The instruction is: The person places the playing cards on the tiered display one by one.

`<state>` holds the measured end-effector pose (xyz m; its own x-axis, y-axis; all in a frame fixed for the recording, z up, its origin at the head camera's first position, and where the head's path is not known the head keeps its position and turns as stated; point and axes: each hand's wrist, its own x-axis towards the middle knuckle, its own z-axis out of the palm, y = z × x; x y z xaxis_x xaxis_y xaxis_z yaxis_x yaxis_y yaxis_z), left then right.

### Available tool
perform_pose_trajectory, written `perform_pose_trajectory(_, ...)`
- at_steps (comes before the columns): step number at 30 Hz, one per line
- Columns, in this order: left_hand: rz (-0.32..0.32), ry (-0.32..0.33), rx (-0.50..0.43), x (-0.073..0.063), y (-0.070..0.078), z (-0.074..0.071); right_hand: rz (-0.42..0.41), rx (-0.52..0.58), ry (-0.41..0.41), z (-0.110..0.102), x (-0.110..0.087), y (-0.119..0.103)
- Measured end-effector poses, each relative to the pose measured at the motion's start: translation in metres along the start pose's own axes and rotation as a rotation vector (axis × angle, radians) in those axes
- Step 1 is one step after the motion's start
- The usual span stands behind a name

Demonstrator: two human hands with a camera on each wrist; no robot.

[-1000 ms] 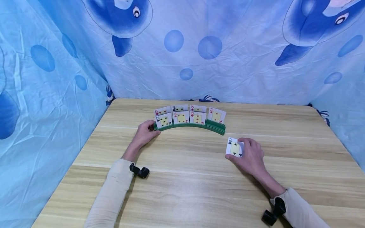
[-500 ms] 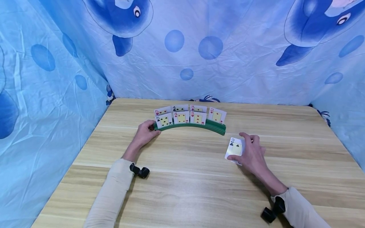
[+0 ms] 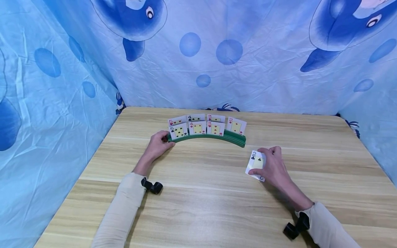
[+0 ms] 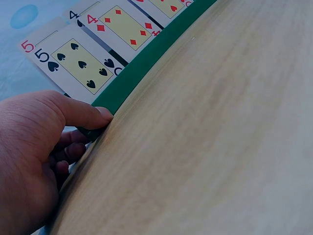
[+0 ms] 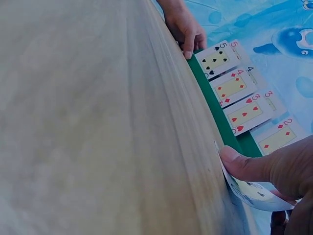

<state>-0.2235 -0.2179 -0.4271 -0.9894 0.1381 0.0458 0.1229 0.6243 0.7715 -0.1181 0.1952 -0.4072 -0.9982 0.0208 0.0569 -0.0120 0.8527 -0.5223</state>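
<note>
My left hand (image 3: 156, 144) grips the left end of a curved green card holder (image 3: 234, 138), thumb on its front edge in the left wrist view. Fives (image 3: 178, 131), fours (image 3: 197, 127) and threes (image 3: 215, 128) stand in the holder in two rows. A two of diamonds (image 3: 236, 125) stands alone in the back row at the right. To the right and nearer me, my right hand (image 3: 274, 168) pinches a two of clubs (image 3: 255, 164), apart from the holder. In the right wrist view this card (image 5: 252, 192) looks bent under the thumb; the other fingers are mostly hidden.
The wooden table (image 3: 198, 206) stretches around both hands. Blue cloth (image 3: 266, 86) with whale pictures hangs behind its far edge and at both sides. Black wrist cameras (image 3: 152, 186) sit at both sleeves.
The two of clubs has tilted and moved slightly toward me and to the right. My right fingers lifted from its edge and have come back against it. The left hand stays put.
</note>
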Motion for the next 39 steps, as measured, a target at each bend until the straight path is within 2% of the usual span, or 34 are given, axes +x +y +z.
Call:
perform_pose_trajectory(5, -0.002, 0.002, 0.002, 0.001, 0.0, 0.0, -0.034, -0.021, 0.005, -0.001, 0.0, 0.001)
perform_pose_trajectory(12, -0.008, -0.005, 0.0, -0.001, -0.001, 0.001, -0.122, -0.175, 0.039, -0.008, 0.002, 0.005)
perform_pose_trajectory(15, -0.007, -0.005, -0.002, -0.001, -0.001, 0.001, -0.152, -0.206, 0.06, -0.012, 0.002, 0.007)
perform_pose_trajectory(26, 0.001, -0.005, 0.008, -0.001, 0.002, 0.001, -0.2, -0.122, 0.018, -0.031, -0.002, 0.007)
perform_pose_trajectory(35, 0.008, -0.004, 0.005, -0.002, 0.001, 0.001, -0.245, -0.054, 0.031, -0.043, -0.001, 0.005)
perform_pose_trajectory(39, 0.001, -0.003, -0.001, -0.002, 0.001, 0.001, -0.288, -0.043, 0.088, -0.049, 0.001, 0.004)
